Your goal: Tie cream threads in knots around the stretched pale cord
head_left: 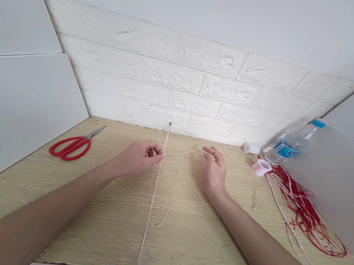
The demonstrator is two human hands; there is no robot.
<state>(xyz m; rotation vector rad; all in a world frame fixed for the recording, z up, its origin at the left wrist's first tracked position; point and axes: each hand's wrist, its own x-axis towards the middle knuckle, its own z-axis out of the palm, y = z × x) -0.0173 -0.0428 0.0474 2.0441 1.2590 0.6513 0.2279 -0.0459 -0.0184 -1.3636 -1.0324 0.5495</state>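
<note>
A pink cord (pixel 151 205) runs taut from a small hook (pixel 170 124) at the foot of the wall to the table's near edge; its top stretch looks braided. My left hand (pixel 143 156) pinches at this cord, thumb and forefinger closed where a thin cream thread (pixel 171 195) meets it. To the right, my right hand (pixel 214 169) has its fingertips together on a strand of the same thread, which stretches between both hands. The thread's loose end curls on the table, right of the cord.
Red-handled scissors (pixel 73 146) lie at left. At right are a pink thread spool (pixel 261 167), a white spool (pixel 251 149), a water bottle (pixel 293 144) leaning by the side panel, and a heap of red cords (pixel 307 210). A white brick-pattern wall (pixel 186 79) closes off the back.
</note>
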